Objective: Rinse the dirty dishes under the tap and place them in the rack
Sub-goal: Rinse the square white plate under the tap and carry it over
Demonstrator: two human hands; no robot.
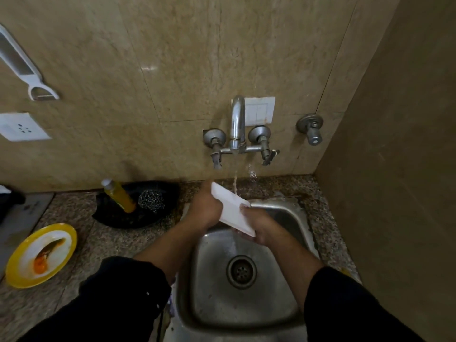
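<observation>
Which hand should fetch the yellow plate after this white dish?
Left, likely: the yellow plate lies on the counter left of the sink, nearest the left hand; the right hand is farther.

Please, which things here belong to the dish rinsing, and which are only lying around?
In the job:
white dish, held under the water by left hand and right hand; running tap; sink; dirty yellow plate, not yet rinsed.

Just lying about:
yellow bottle and steel scrubber in the black pan; peeler on the wall; wall socket.
</observation>
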